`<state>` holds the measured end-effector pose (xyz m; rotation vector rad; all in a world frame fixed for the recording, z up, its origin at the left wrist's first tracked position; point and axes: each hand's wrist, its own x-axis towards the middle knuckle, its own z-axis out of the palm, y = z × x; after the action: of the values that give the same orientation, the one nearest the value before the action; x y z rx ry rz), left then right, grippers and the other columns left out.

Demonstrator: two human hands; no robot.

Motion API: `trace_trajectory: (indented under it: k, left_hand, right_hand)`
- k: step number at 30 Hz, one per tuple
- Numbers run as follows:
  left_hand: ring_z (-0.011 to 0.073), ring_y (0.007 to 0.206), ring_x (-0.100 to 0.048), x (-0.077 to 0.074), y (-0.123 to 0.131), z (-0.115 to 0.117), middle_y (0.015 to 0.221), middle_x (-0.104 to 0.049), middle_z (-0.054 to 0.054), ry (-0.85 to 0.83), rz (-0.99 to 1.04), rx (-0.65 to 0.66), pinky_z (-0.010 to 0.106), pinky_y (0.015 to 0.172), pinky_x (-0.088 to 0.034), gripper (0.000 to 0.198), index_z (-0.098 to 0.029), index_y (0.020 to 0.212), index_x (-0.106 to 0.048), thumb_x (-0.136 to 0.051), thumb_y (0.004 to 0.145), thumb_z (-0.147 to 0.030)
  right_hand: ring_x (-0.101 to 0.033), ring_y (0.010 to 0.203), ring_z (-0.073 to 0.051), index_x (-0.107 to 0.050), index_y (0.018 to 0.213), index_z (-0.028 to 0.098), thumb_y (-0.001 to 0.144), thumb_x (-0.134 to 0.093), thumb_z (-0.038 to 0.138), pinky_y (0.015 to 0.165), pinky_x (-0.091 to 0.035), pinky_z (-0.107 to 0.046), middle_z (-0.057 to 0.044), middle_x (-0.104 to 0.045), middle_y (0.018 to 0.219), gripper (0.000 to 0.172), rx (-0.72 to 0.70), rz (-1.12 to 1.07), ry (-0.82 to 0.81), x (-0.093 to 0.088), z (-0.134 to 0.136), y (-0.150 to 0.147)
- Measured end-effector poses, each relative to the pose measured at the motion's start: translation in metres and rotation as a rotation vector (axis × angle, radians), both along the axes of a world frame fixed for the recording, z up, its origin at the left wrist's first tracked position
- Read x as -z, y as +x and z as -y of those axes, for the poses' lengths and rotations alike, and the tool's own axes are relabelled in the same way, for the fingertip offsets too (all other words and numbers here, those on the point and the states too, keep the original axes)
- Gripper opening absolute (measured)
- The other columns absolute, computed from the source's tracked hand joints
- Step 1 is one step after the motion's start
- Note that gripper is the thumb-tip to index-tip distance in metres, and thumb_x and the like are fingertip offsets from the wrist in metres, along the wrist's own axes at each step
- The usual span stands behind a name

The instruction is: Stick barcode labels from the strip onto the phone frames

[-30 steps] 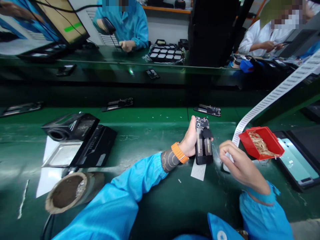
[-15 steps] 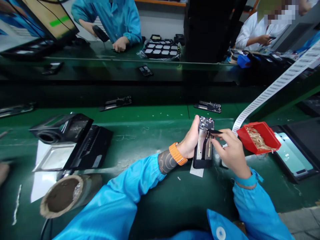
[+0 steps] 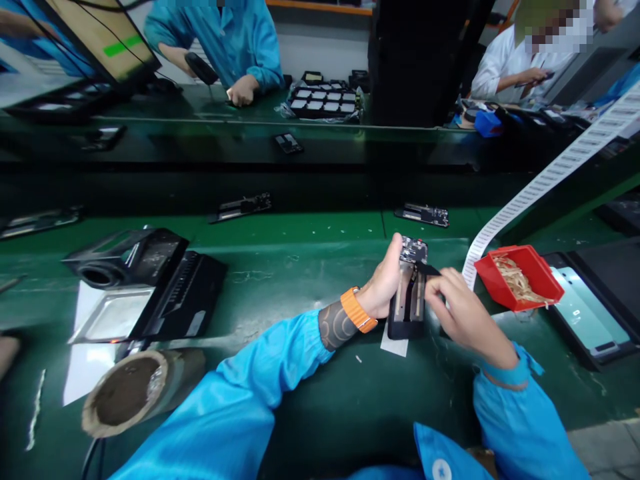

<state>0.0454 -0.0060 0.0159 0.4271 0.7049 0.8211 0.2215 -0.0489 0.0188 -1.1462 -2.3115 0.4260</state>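
Observation:
An opened phone (image 3: 409, 293) with its circuit board at the top end is gripped along its left edge by my left hand (image 3: 385, 283). The thumb lies up beside the board, and the fingers behind the phone are hidden. My right hand (image 3: 457, 307) pinches a thin black tool, which looks like tweezers (image 3: 428, 269). Its tip points at the phone's inside just below the board; whether it touches, I cannot tell. Under the phone's lower end a small white paper (image 3: 394, 345) lies on the green bench.
To the right stand a red bin (image 3: 537, 293) of pale strips and a light-screened device (image 3: 590, 310). A barcode label strip (image 3: 545, 180) hangs above. Further opened phones (image 3: 423, 214) lie behind. Left are a black machine (image 3: 165, 287) and a round brown pot (image 3: 125, 393). Co-workers sit opposite.
My right hand has turned and shifted slightly, its wrist moving right and down, with the black tool still pinched. The phones on the strip behind sit a little further right in view.

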Motion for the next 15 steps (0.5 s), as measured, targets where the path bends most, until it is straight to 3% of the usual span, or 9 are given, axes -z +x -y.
trace_trajectory:
  k: [3, 7, 9, 12, 15]
  left_hand:
    - [0.0174, 0.058, -0.059, -0.001, -0.006, -0.009, 0.066, -0.062, 0.006, -0.084, 0.032, 0.009, 0.028, 0.055, -0.045, 0.08, -0.017, 0.078, -0.062, -0.031, 0.08, -0.091]
    - [0.0144, 0.053, -0.053, -0.003, -0.009, -0.009, 0.062, -0.057, 0.004, -0.054, 0.18, 0.092, 0.026, 0.053, -0.042, 0.078, -0.017, 0.073, -0.059, -0.03, 0.082, -0.089]
    - [0.0135, 0.052, -0.051, -0.003, -0.007, -0.006, 0.062, -0.056, 0.003, -0.052, 0.243, 0.11, 0.025, 0.053, -0.041, 0.075, -0.017, 0.073, -0.059, -0.031, 0.085, -0.086]
    - [0.0136, 0.054, -0.053, -0.002, -0.003, -0.001, 0.063, -0.056, 0.003, -0.054, 0.242, 0.125, 0.025, 0.054, -0.041, 0.071, -0.017, 0.076, -0.059, -0.032, 0.089, -0.081]
    - [0.012, 0.054, -0.051, -0.003, 0.0, 0.003, 0.064, -0.057, 0.001, -0.012, 0.192, 0.109, 0.024, 0.054, -0.038, 0.066, -0.017, 0.08, -0.061, -0.039, 0.089, -0.078]
  right_hand:
    - [-0.052, 0.079, -0.02, -0.046, 0.085, 0.023, 0.104, -0.044, 0.02, 0.069, -0.044, -0.034, -0.003, -0.052, 0.086, 0.019, -0.079, -0.109, -0.133, -0.01, 0.007, 0.004]
    - [-0.057, 0.089, -0.023, -0.059, 0.099, 0.022, 0.1, -0.054, 0.018, 0.078, -0.048, -0.037, -0.006, -0.059, 0.093, 0.006, 0.041, -0.14, 0.104, 0.0, -0.001, -0.008]
    - [-0.059, 0.09, -0.025, -0.062, 0.108, 0.02, 0.098, -0.057, 0.018, 0.079, -0.049, -0.039, -0.008, -0.061, 0.095, 0.011, 0.12, -0.134, 0.191, 0.007, -0.005, -0.016]
    - [-0.061, 0.088, -0.024, -0.064, 0.108, 0.019, 0.095, -0.06, 0.016, 0.076, -0.05, -0.037, -0.008, -0.062, 0.097, 0.014, 0.221, -0.149, 0.19, 0.012, -0.008, -0.019]
    - [-0.061, 0.083, -0.022, -0.064, 0.1, 0.019, 0.092, -0.063, 0.016, 0.072, -0.05, -0.035, -0.006, -0.062, 0.095, 0.008, 0.212, -0.181, 0.095, 0.009, -0.008, -0.014]
